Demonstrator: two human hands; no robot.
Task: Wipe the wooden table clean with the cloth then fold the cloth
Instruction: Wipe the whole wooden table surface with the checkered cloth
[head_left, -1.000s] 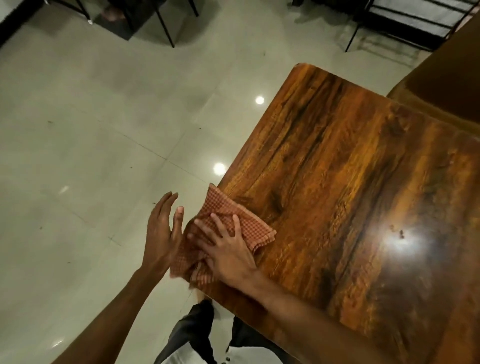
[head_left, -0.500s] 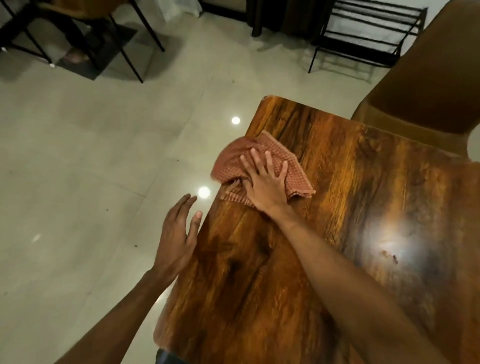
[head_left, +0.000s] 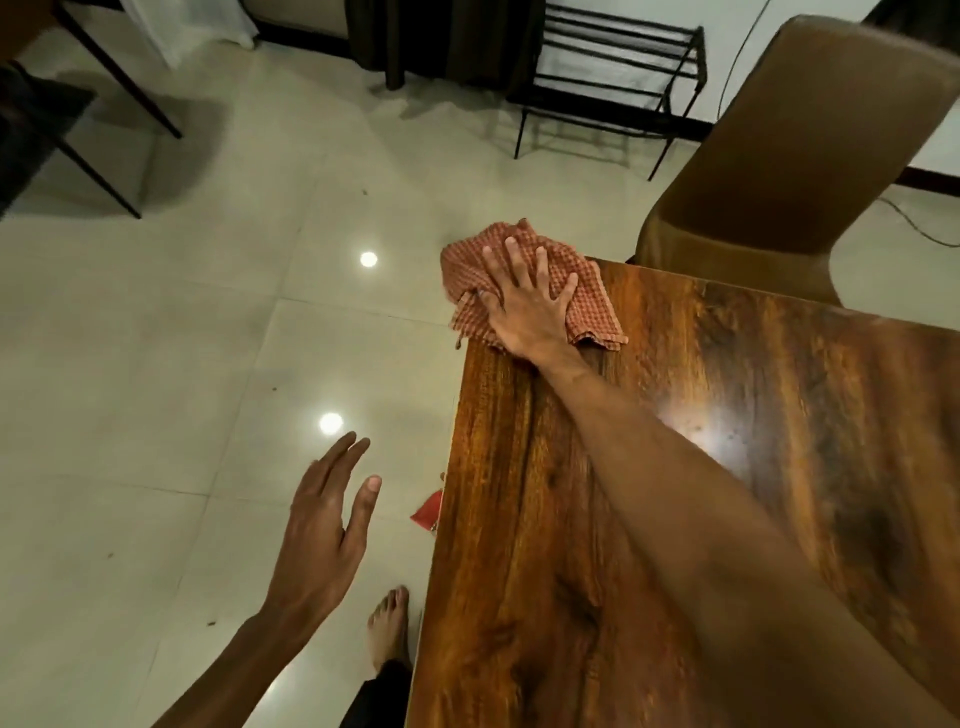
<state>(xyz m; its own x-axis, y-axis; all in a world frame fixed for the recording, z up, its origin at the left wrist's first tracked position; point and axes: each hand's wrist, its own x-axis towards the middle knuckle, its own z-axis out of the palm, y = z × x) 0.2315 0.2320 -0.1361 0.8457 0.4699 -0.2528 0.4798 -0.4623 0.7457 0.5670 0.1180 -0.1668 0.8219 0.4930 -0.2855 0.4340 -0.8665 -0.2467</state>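
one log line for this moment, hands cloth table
phase: wiping | right hand: flat on cloth at table far left corner, cloth overhangs edge | left hand: open, off table | fold: not begun

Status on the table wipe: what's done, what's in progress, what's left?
Done: nothing I can confirm; the glossy wooden table shows no clear wiped zone. In hand: the right hand presses the red checked cloth flat at the far left corner, cloth overhanging the edge. The left hand hovers open beside the table, empty. Left: specks near the glare spot on the right, then folding; cloth is crumpled.
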